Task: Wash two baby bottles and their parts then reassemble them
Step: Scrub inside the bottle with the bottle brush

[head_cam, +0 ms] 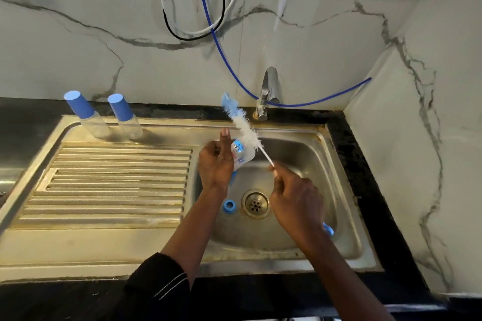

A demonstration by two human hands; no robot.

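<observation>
— While my left hand (216,161) grips the small clear bottle (242,155) over the back left part of the basin (300,148), my right hand (294,198) pinches the thin white stem of the bottle brush (246,133) between thumb and fingertips.

— Is the brush inside the bottle?

— No. Its bristles are outside, slanting up and back from the bottle's upper right edge toward the tap (268,91), with a blue tuft at the far tip. Whether bristle touches plastic, I cannot tell.

— How does your left hand hold it?

— My fingers curl round the bottle's body, with one finger straight up beside it. The printed label faces me, and a bit of blue shows under my palm.

— What lies in the basin?

— A blue ring (229,206) sits on the basin floor, just left of the drain (255,203) and below my left wrist. Another blue piece (329,230) peeks out from under my right wrist near the basin's front right corner; I cannot tell what it is.

— And on the drainboard?

— At the back edge of the drainboard (117,177), toward its left corner, stand the left capped bottle (87,117) and the right capped bottle (126,118), both clear with blue caps, near each other but apart. A blue hose (227,60) hangs down the marble wall behind the tap.
</observation>
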